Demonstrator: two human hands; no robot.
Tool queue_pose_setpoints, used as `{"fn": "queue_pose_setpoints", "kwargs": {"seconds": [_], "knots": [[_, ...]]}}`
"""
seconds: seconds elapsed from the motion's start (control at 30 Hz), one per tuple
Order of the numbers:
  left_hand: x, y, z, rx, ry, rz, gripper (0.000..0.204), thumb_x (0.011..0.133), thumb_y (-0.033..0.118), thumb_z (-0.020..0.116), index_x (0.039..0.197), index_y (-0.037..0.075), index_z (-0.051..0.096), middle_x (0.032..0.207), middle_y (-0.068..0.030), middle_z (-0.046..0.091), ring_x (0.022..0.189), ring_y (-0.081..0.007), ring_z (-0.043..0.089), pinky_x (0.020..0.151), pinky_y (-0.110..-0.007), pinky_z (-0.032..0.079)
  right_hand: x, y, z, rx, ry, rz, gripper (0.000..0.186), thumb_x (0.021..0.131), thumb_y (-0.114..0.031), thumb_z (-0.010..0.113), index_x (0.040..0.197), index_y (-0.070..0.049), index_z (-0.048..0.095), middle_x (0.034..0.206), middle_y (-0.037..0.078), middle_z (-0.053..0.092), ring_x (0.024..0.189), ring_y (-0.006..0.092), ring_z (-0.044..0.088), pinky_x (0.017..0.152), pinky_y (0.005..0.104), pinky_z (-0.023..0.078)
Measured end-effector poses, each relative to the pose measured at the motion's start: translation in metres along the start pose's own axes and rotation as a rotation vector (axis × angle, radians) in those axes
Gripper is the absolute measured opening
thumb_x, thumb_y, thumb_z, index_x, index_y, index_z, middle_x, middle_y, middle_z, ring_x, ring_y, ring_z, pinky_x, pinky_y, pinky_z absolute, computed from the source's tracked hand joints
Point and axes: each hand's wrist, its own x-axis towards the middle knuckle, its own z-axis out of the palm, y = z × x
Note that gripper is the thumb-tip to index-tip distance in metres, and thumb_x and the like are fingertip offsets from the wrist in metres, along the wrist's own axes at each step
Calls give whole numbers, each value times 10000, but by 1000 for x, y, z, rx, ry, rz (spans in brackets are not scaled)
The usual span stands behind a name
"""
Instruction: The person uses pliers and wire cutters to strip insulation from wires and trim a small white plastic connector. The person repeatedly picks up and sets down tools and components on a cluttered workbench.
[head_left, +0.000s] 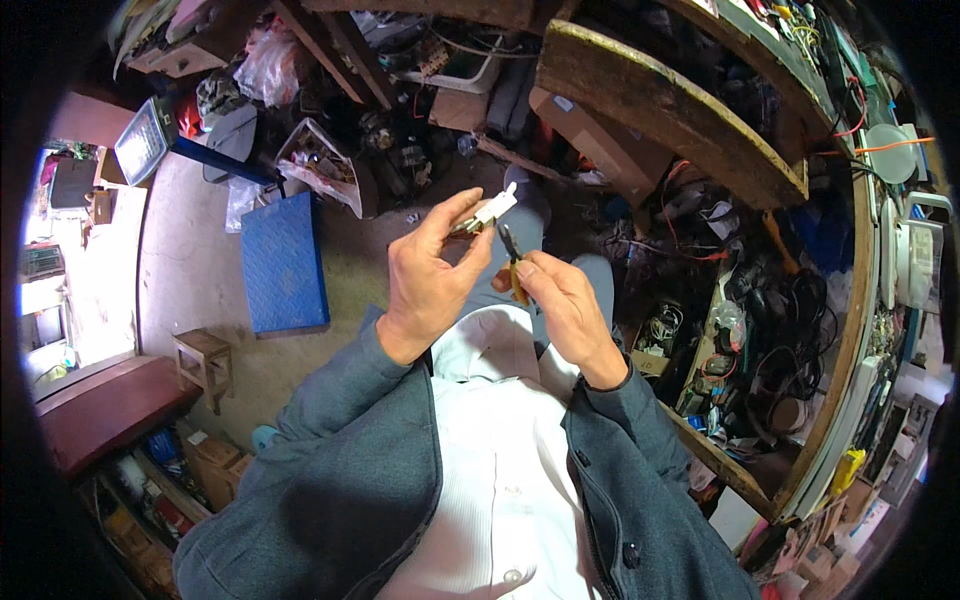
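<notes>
two bare hands, one small white piece (pixel 495 207) and one pair of pliers (pixel 518 283) were at the middle of the scene, above the person's lap. around them were one blue platform (pixel 283 262), one wooden stool (pixel 207 362) and one pale open bin (pixel 345 180), all to the left.

the left hand (pixel 435 262) was raised, its wrist bent a little and its fingers curled toward the right; thumb and fingertips pinched the white piece, which stuck out to the far right. a darker part showed beneath it, too small to make out. the right hand (pixel 562 305) sat slightly nearer, closed around the plier handles, thumb along the top. the plier tips pointed far and left, just beside the left thumb; whether they touched anything could not be told. both forearms came in from the near side with elbows out.

the white piece was smooth and blocky, the plier handles yellowish, the tips dark. the platform was a flat rectangle with a patterned top, the stool square and worn. the jacket (pixel 330 490) was dark grey woven cloth, open over a white ribbed shirt (pixel 490 470).
</notes>
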Motion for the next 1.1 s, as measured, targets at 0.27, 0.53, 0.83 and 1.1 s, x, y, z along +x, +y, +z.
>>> {"fn": "queue_pose_setpoints", "kwargs": {"seconds": [0.27,0.53,0.83,1.1], "knots": [[-3,2,-5,132,-64,89,418,875,13,742,1283,-11,657,1146,-151,743,1031,-167,715,890,-295,567,4,-1,0,-82,2,22,366,1038,-232,483,895,55,660,821,145,660,728,214,616,662,349,473],[-9,0,1,285,-24,284,436,859,20,743,1283,-8,648,1161,-185,725,1037,-267,732,874,-327,577,4,-1,15,-364,197,-175,263,1007,-143,548,813,33,524,740,199,510,642,354,539,610,439,422],[-2,8,3,-261,-121,-206,395,926,12,708,1289,-88,589,1155,-156,710,1052,-171,689,913,-280,559,6,-1,22,-564,302,-295,221,982,-92,580,808,13,493,737,196,511,622,386,530,557,464,408],[14,-6,-15,-423,-292,-362,287,975,25,651,1234,-92,616,1088,-146,728,996,-176,708,888,-291,580,6,12,17,-360,234,-256,288,998,-127,575,761,0,473,690,126,490,546,256,455,513,377,392]]}}
